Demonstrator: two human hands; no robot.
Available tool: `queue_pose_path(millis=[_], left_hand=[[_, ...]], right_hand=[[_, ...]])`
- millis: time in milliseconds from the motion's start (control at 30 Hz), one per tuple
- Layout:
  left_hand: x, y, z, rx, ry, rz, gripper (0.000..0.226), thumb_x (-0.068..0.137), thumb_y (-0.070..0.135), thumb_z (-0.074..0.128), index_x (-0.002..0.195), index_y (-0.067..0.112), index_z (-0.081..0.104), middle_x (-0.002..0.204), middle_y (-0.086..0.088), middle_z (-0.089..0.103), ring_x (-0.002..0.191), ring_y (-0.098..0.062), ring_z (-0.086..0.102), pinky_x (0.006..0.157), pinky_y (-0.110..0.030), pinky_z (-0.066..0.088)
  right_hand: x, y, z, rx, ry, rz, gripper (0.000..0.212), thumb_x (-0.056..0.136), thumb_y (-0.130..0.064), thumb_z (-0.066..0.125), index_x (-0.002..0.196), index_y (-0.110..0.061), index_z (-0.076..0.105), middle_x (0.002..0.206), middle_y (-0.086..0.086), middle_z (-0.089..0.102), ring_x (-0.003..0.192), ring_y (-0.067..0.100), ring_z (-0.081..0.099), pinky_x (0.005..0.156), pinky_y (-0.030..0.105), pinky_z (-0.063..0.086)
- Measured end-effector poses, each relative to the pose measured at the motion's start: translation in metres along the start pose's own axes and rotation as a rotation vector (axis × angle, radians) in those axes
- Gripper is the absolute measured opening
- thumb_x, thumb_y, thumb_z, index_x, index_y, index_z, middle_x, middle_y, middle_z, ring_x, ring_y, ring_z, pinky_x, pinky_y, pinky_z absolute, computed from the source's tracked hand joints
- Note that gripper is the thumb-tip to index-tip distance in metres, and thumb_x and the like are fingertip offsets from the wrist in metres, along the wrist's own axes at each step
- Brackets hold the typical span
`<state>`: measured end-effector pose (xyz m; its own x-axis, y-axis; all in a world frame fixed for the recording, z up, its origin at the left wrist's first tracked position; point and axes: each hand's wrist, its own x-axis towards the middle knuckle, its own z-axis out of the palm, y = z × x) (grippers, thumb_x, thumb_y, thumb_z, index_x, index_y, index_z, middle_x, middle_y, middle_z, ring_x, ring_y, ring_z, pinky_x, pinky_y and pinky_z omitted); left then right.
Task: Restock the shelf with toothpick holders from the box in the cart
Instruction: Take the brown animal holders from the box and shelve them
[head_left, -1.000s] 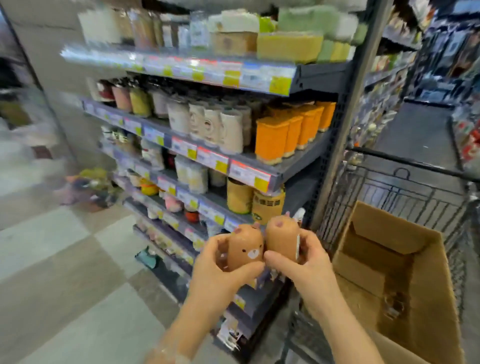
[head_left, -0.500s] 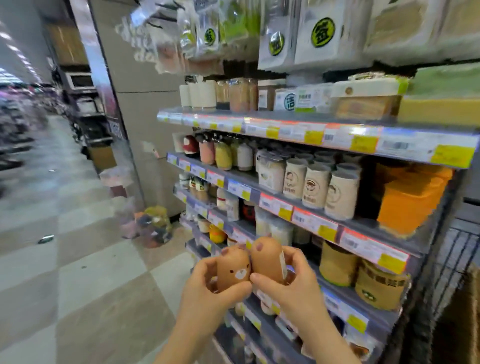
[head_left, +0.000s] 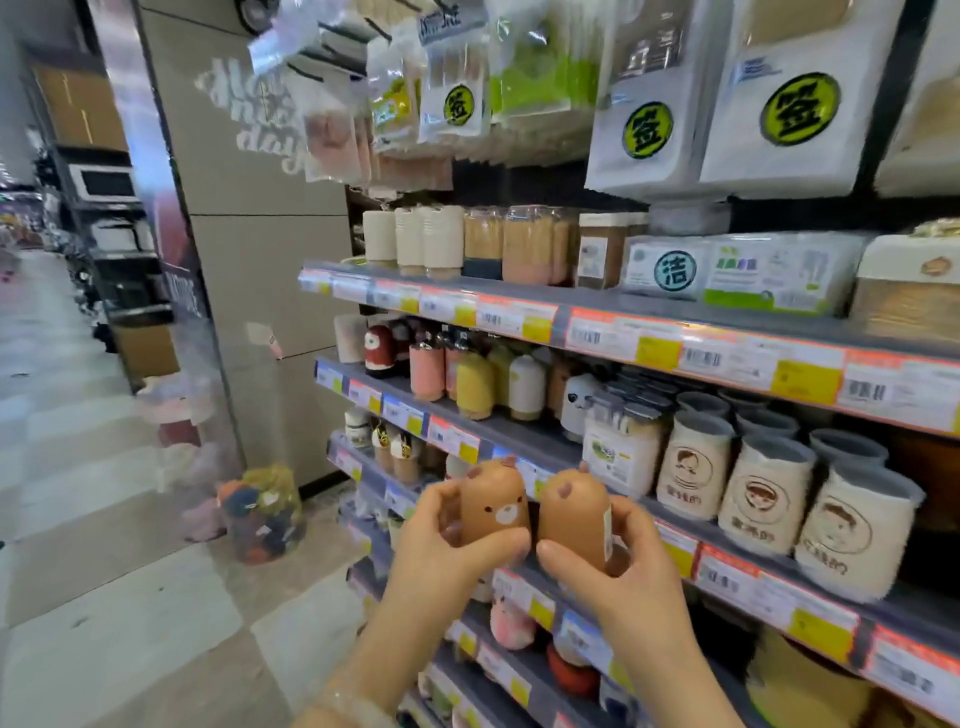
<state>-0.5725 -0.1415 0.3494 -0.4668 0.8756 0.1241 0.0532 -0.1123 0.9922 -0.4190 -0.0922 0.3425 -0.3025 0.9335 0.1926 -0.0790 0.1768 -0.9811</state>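
Between the curled fingers (head_left: 441, 496) and thumb of the left hand (head_left: 447, 545) sits 1 brown rounded bear-faced toothpick holder (head_left: 493, 506), upright, its white muzzle turned toward the camera. The thumb presses across its lower front while the fingers wrap its left side, so the hand grasps it firmly. Just beside it, the right hand (head_left: 618, 566) grips a second brown rounded toothpick holder with small ears (head_left: 574, 514); the thumb lies along its base and the fingers curl around its right side, where a label strip shows. The 2 holders stand side by side, nearly touching, tilted slightly apart at the top, held in the air in front of the front edge of the grey metal shelf unit (head_left: 519, 431).

Along that front edge run orange, blue and yellow price tags (head_left: 452, 441). On the shelf behind the hands, toward its right end, stand cream cylindrical containers printed with cartoon faces (head_left: 763, 499). Toward the left end of the same shelf are pink, yellow and white capsule-shaped holders (head_left: 472, 382) and 1 dark red bear-faced holder (head_left: 379, 351). On the shelf above sit clear jars of wooden picks (head_left: 524, 244). White packets with green round labels (head_left: 722, 93) hang along the top. Left of the shelving rises a beige pillar (head_left: 249, 234), and a checked tile floor (head_left: 104, 571) stretches down the aisle.
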Motion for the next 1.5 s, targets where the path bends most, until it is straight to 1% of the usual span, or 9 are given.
queue_pose_path(millis=[300, 400, 600, 800, 1000, 1100, 1300, 1400, 1500], left_hand=[[0.123, 0.020, -0.004, 0.062, -0.284, 0.118, 0.045, 0.073, 0.022, 0.079, 0.108, 0.026, 0.052, 0.110, 0.006, 0.059, 0.092, -0.001, 0.058, 0.063, -0.014, 0.047], [0.156, 0.020, -0.001, 0.115, -0.359, 0.180, 0.044, 0.071, 0.021, 0.081, 0.102, 0.028, 0.051, 0.108, 0.004, 0.060, 0.092, -0.005, 0.059, 0.068, -0.016, 0.049], [0.186, 0.007, 0.014, 0.216, -0.477, 0.258, 0.036, 0.074, 0.018, 0.079, 0.095, 0.020, 0.050, 0.085, 0.010, 0.059, 0.075, -0.006, 0.057, 0.057, -0.007, 0.041], [0.194, -0.007, 0.024, 0.487, -0.420, 0.413, 0.047, 0.080, 0.033, 0.073, 0.113, 0.006, 0.053, 0.108, -0.010, 0.059, 0.101, -0.027, 0.056, 0.076, -0.029, 0.040], [0.196, -0.008, 0.021, 0.467, -0.349, 0.443, 0.047, 0.076, 0.027, 0.077, 0.107, 0.010, 0.045, 0.104, -0.006, 0.052, 0.096, -0.023, 0.053, 0.071, -0.024, 0.035], [0.195, -0.007, 0.018, 0.424, -0.349, 0.446, 0.045, 0.077, 0.021, 0.077, 0.097, 0.016, 0.036, 0.094, 0.002, 0.049, 0.085, -0.014, 0.049, 0.065, -0.021, 0.032], [0.176, -0.030, 0.007, 0.317, -0.320, 0.785, 0.020, 0.080, 0.016, 0.067, 0.099, 0.011, 0.063, 0.105, 0.000, 0.054, 0.098, -0.010, 0.051, 0.087, -0.011, 0.037], [0.162, -0.027, -0.003, 0.123, -0.556, 0.683, 0.021, 0.083, 0.031, 0.055, 0.104, 0.029, 0.058, 0.108, 0.012, 0.057, 0.101, 0.002, 0.055, 0.087, -0.013, 0.044], [0.157, -0.012, -0.009, -0.069, -0.777, 0.374, 0.031, 0.081, 0.017, 0.054, 0.107, 0.033, 0.058, 0.107, 0.008, 0.067, 0.102, -0.002, 0.062, 0.086, -0.022, 0.050]], right_hand=[[0.042, 0.014, 0.038, -0.024, 0.290, 0.030, 0.059, 0.062, -0.026, 0.085, 0.112, -0.029, 0.052, 0.113, -0.003, 0.059, 0.096, 0.018, 0.061, 0.072, 0.031, 0.051], [0.052, 0.013, 0.055, 0.000, 0.385, 0.019, 0.058, 0.063, -0.024, 0.084, 0.109, -0.034, 0.051, 0.115, -0.005, 0.056, 0.096, 0.015, 0.061, 0.078, 0.035, 0.053], [0.055, 0.014, 0.080, 0.021, 0.591, -0.008, 0.051, 0.064, -0.006, 0.082, 0.102, -0.025, 0.055, 0.102, -0.014, 0.062, 0.088, 0.011, 0.062, 0.072, 0.029, 0.052], [0.052, 0.018, 0.089, -0.034, 0.689, -0.006, 0.047, 0.064, -0.004, 0.082, 0.098, -0.023, 0.057, 0.084, -0.015, 0.069, 0.072, 0.006, 0.066, 0.067, 0.029, 0.056], [0.056, 0.013, 0.090, -0.038, 0.692, -0.001, 0.044, 0.069, -0.006, 0.080, 0.100, -0.024, 0.053, 0.100, -0.004, 0.064, 0.083, 0.017, 0.065, 0.059, 0.021, 0.054], [0.062, 0.010, 0.093, -0.033, 0.697, -0.001, 0.045, 0.070, -0.009, 0.080, 0.099, -0.028, 0.052, 0.099, -0.004, 0.063, 0.084, 0.015, 0.065, 0.069, 0.028, 0.056], [0.062, 0.004, 0.087, 0.053, 0.631, -0.004, 0.041, 0.072, -0.011, 0.076, 0.105, -0.024, 0.056, 0.099, -0.002, 0.065, 0.071, 0.003, 0.067, 0.058, 0.017, 0.053], [0.068, 0.007, 0.086, 0.116, 0.593, -0.028, 0.056, 0.061, -0.028, 0.082, 0.111, -0.021, 0.055, 0.108, 0.004, 0.066, 0.086, 0.010, 0.069, 0.067, 0.023, 0.054], [0.076, 0.008, 0.085, 0.125, 0.578, -0.054, 0.082, 0.043, -0.049, 0.089, 0.112, -0.019, 0.056, 0.110, 0.009, 0.068, 0.097, 0.023, 0.068, 0.074, 0.031, 0.053]])
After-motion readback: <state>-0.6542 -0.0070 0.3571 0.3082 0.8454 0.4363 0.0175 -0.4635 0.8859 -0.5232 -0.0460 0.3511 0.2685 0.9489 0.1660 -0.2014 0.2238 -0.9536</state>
